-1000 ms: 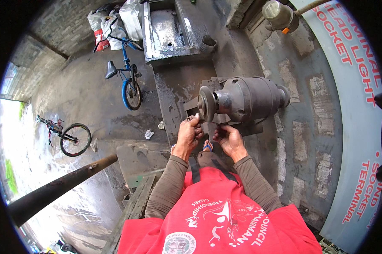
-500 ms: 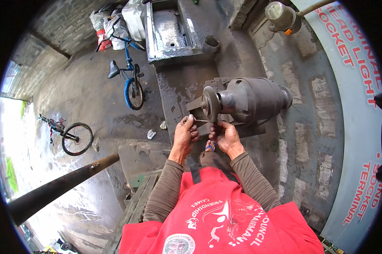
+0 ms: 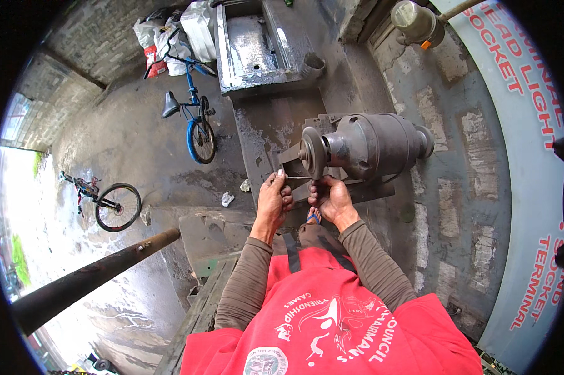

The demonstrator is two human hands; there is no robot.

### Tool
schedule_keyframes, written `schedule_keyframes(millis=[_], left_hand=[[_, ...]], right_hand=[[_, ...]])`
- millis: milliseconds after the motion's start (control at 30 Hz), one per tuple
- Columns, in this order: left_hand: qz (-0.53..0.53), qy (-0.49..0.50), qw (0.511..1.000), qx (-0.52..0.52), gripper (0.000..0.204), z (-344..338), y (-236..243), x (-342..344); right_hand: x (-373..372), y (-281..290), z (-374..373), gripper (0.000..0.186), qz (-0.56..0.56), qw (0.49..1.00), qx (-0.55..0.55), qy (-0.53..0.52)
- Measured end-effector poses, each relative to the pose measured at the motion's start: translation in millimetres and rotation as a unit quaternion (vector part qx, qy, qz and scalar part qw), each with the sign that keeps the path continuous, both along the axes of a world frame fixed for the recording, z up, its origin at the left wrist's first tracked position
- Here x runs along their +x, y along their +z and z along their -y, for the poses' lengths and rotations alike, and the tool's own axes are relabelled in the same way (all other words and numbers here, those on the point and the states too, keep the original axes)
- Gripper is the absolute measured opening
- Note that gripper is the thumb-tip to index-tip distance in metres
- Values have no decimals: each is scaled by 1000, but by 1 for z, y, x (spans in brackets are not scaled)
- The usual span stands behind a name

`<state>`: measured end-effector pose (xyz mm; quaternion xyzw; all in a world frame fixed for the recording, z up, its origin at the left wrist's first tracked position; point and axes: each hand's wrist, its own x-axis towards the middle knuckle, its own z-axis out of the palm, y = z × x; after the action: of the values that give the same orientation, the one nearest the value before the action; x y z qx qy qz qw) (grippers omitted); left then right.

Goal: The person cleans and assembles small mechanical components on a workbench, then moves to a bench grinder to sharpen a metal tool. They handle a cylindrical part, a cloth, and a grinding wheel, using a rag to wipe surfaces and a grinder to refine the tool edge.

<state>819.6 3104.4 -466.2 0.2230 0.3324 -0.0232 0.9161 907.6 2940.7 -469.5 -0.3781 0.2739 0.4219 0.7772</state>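
Note:
A bench grinder with a large grey motor body [image 3: 379,147] stands ahead of me, its round grinding wheel [image 3: 317,153] on the left end. Just in front of the wheel, a thin metal rod [image 3: 299,178] spans the gap between my two hands. My left hand [image 3: 274,203] pinches the rod's left end between thumb and curled fingers. At the other end, my right hand [image 3: 333,201] is closed around it close under the wheel. Whether the rod touches the wheel I cannot tell; its right end is hidden by my fingers.
A metal basin [image 3: 257,80] sits beyond the grinder. To the left are a blue bicycle [image 3: 191,100], a dark bicycle [image 3: 110,203] and a thick dark pole [image 3: 94,275]. Along the right run a block wall [image 3: 447,212] and a sign board [image 3: 500,156]. My sandalled foot [image 3: 313,214] is below my hands.
Both hands keep the same grip on the rod in front of the wheel. The whole view has shifted very slightly.

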Motion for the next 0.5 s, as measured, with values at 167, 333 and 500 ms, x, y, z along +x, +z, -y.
schedule_keyframes(millis=[167,333,500], left_hand=[[12,-26,1000,7,23,25,3,16],[-8,-10,1000,18,24,32,4,20],[-29,15,998,48,28,8,1,4]], right_hand=[[3,14,19,19,2,999,-44,-32],[2,18,19,23,2,998,-62,-23],[3,1,-2,27,-19,1000,11,10]])
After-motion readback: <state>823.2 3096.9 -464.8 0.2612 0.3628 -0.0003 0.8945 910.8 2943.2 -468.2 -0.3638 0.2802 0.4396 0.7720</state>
